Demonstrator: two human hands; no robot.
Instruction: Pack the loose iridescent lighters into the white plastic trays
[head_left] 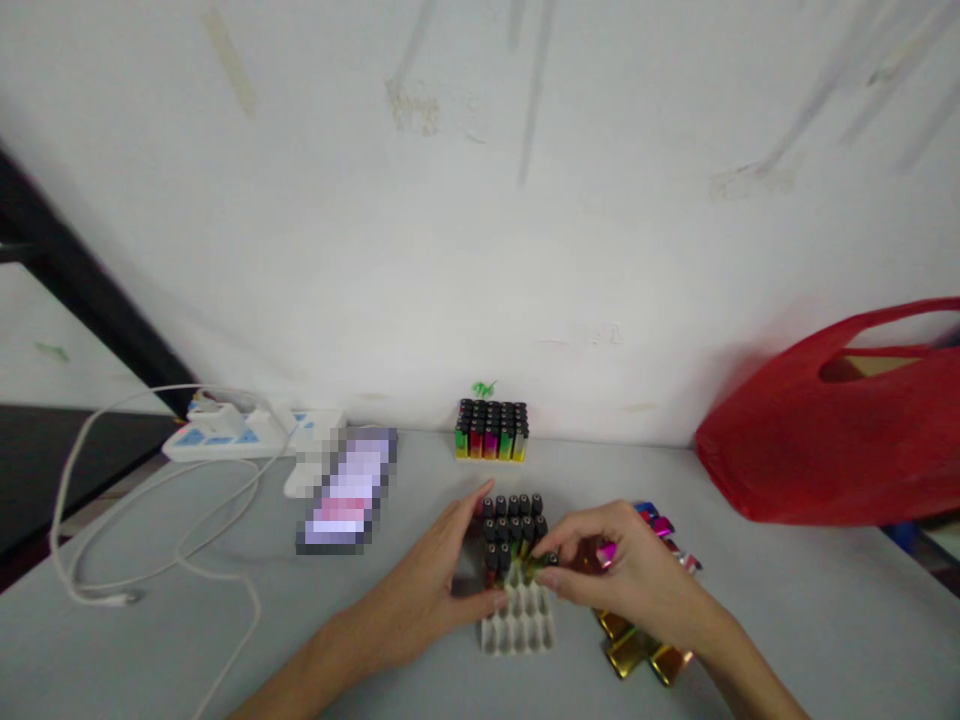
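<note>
Grey table, white wall: my left hand spreads wide against part-filled tray, right hand pinches lighter.

Bare left forearm slants in from seven o'clock, its hand a wide C — fingers toward one, thumb toward three. From five comes the right forearm; that right hand pinches thumb and forefinger toward nine.

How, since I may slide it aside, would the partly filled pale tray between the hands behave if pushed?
The tray looks moulded and fairly stiff, judging by its regular hollows. It is probably heavier at the far end, where black-topped lighters stand. Those lighters are upright, so a sharp shove might tip some.
</note>
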